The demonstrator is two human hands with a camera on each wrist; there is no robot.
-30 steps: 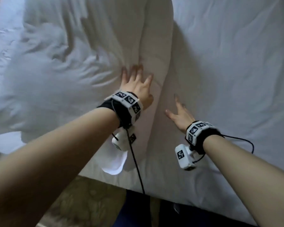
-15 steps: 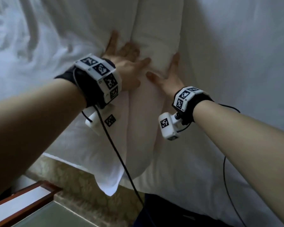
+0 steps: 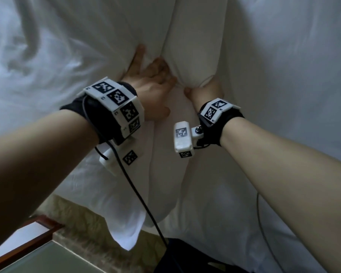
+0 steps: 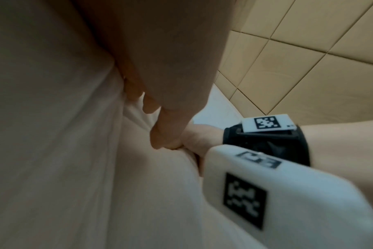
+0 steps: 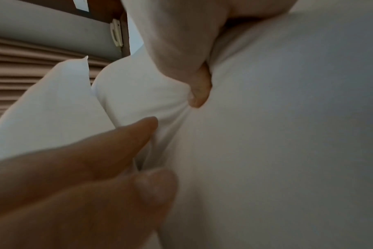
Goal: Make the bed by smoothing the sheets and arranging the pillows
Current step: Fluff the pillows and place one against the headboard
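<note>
A long cream pillow lies lengthwise up the middle of the bed, between a rumpled white pillow on the left and the white sheet on the right. My left hand sits on the cream pillow's left edge, its fingers bent down into the crease and its thumb on top. My right hand holds the right edge; its fingers are hidden under the pillow. In the right wrist view my thumb and forefinger pinch a fold of the pillow. The left wrist view shows my left hand pushed into the fold.
A wood-edged, glass-topped nightstand stands at the lower left on patterned carpet. A black cable hangs from my left wrist. A tan tufted headboard shows in the left wrist view and curtains in the right wrist view.
Both hands have slid forward along the cream pillow and drawn close together. They lay flat a second ago; now their fingers dig into the pillow's two edges.
</note>
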